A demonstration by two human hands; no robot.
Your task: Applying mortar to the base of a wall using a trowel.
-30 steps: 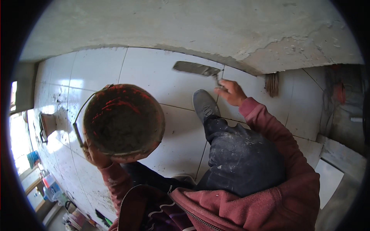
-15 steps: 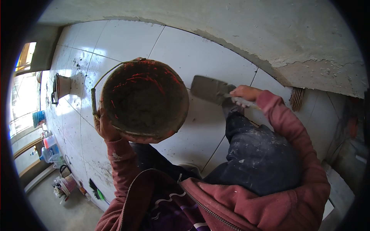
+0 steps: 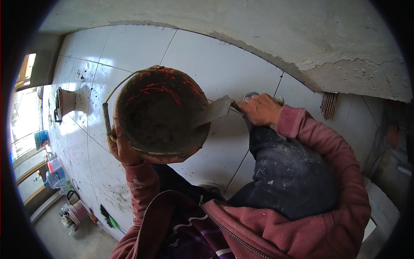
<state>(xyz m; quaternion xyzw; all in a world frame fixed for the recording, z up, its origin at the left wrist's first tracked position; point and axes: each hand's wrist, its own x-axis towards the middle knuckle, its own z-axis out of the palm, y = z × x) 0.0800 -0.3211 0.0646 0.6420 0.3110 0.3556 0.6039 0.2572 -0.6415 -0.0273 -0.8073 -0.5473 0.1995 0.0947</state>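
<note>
Head view: I see the trowel (image 3: 217, 111) newly dipped in mortar (image 3: 151, 121), probably scooping. Right hand (image 3: 260, 109) clenches it; left hand (image 3: 123, 149) clasps the bucket (image 3: 170, 158).

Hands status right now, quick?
Left hand: closed, holding the bucket.
Right hand: closed, holding the trowel, blade in the bucket.
</note>
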